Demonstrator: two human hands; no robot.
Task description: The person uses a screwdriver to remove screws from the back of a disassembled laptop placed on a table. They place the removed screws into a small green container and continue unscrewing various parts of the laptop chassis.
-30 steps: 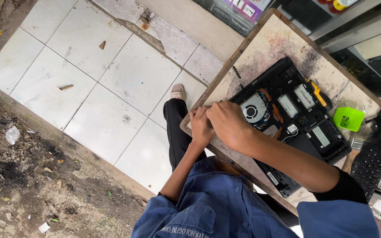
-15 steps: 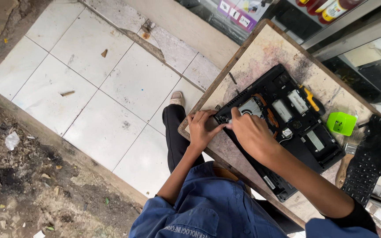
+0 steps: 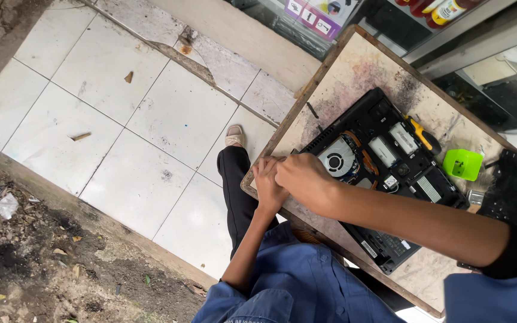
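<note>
An opened black laptop [image 3: 390, 179] lies bottom-up on a worn wooden board [image 3: 354, 72], its round fan [image 3: 337, 160] and inner parts bare. My left hand [image 3: 267, 186] and my right hand [image 3: 304, 179] are pressed together at the laptop's corner by the board's edge, just left of the fan. Both have their fingers curled down onto that corner. Whatever lies under the fingers is hidden.
A yellow-handled screwdriver [image 3: 423, 136] lies along the laptop's far side. A small green tray [image 3: 462, 164] and a black keyboard [image 3: 510, 185] sit further right. My black-trousered leg [image 3: 237, 185] stands on white floor tiles [image 3: 151, 119]. Dirt ground [image 3: 37, 257] runs along the lower left.
My right hand has slid off the fan area to the laptop's corner, beside my left hand. The view has shifted slightly.
</note>
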